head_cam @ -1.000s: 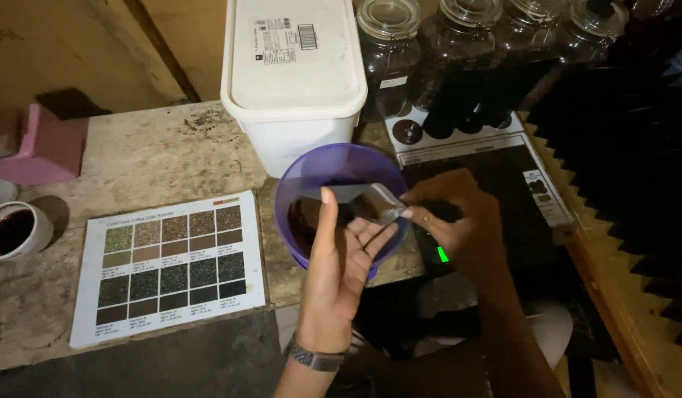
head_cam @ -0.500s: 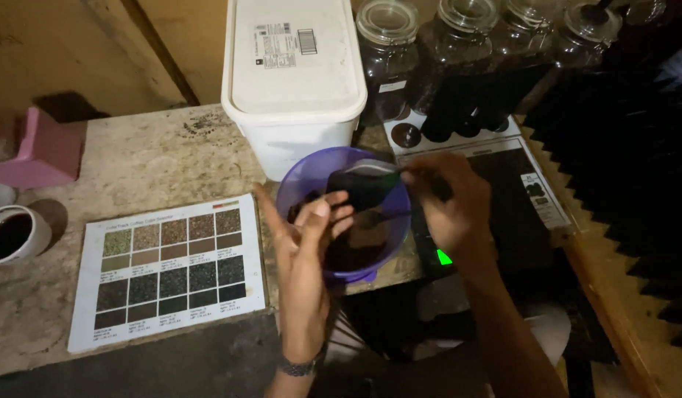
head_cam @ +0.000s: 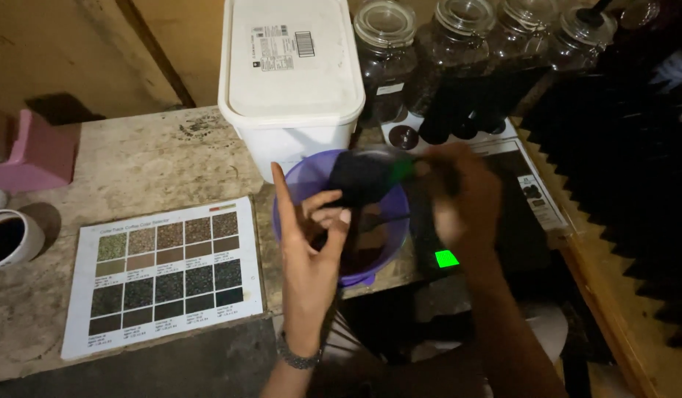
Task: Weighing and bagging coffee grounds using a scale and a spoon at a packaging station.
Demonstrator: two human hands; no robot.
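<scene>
A purple bowl (head_cam: 381,258) with dark brown grounds in it stands at the table's front edge. My right hand (head_cam: 466,195) is blurred and grips a black object (head_cam: 359,177) with a green patch, held over the bowl. My left hand (head_cam: 311,247) is raised at the bowl's near left side. Its forefinger points up and its other fingers curl loosely towards the black object, with nothing held in them.
A white lidded tub (head_cam: 289,74) stands behind the bowl, with several glass jars (head_cam: 385,51) to its right. A colour chart sheet (head_cam: 164,269), a cup of dark liquid (head_cam: 9,239) and a pink object (head_cam: 39,151) lie left. A green light (head_cam: 445,259) glows on a dark device.
My right hand earlier held a small shiny tray over the bowl with my left hand touching it. Now a black object is over the bowl and my left hand has drawn back.
</scene>
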